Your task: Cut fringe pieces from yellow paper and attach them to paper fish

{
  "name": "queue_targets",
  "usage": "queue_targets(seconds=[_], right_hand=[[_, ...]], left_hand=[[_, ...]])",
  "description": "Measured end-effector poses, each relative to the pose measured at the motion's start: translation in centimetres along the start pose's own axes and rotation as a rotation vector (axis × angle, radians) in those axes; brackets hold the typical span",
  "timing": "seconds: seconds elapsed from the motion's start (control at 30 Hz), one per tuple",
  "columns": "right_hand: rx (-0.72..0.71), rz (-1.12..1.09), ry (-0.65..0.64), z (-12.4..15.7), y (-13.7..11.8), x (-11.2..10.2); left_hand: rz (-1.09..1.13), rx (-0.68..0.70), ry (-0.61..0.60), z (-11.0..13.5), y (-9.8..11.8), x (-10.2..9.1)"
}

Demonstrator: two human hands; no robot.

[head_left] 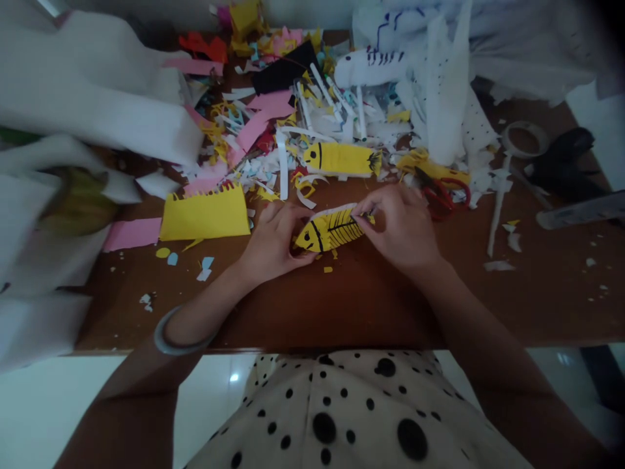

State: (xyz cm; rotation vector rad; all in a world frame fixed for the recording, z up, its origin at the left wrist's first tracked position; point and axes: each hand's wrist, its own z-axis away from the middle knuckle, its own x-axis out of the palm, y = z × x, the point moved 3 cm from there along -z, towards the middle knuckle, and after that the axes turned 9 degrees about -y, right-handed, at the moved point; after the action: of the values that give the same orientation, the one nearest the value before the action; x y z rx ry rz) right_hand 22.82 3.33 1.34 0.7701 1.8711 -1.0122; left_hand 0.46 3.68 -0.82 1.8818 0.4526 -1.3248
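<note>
A yellow paper fish with black-drawn eye, gill line and bones lies low over the brown table, its head to the left. At the head end, my left hand grips it with thumb and fingers on either side. My right hand pinches the tail end between thumb and fingertips. Just beyond it rests a second yellow fish, with a drawn face and fringed tail. Red-handled scissors lie past my right hand, partly hidden by it.
A yellow sheet and a pink strip lie at left. Paper scraps and markers heap up behind. White foam stands far left. A tape roll and a dark object sit at right. The table's front edge is near my body.
</note>
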Motion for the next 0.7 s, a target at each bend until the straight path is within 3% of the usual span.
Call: queue_targets(seconds=[0.2, 0.4, 0.5, 0.7], right_hand=[[-0.038, -0.004, 0.053, -0.09, -0.38, 0.54], [-0.076, 0.076, -0.123, -0.22, -0.30, 0.58], [-0.111, 0.079, -0.151, -0.20, 0.06, 0.30], [-0.056, 0.060, 0.052, -0.24, 0.44, -0.08]], left_hand=[[-0.004, 0.014, -0.007, 0.04, -0.05, 0.04], [0.032, -0.021, -0.017, -0.11, -0.38, 0.06], [0.068, -0.029, -0.010, -0.23, -0.41, -0.05], [0.062, -0.009, -0.016, -0.28, -0.27, -0.03]])
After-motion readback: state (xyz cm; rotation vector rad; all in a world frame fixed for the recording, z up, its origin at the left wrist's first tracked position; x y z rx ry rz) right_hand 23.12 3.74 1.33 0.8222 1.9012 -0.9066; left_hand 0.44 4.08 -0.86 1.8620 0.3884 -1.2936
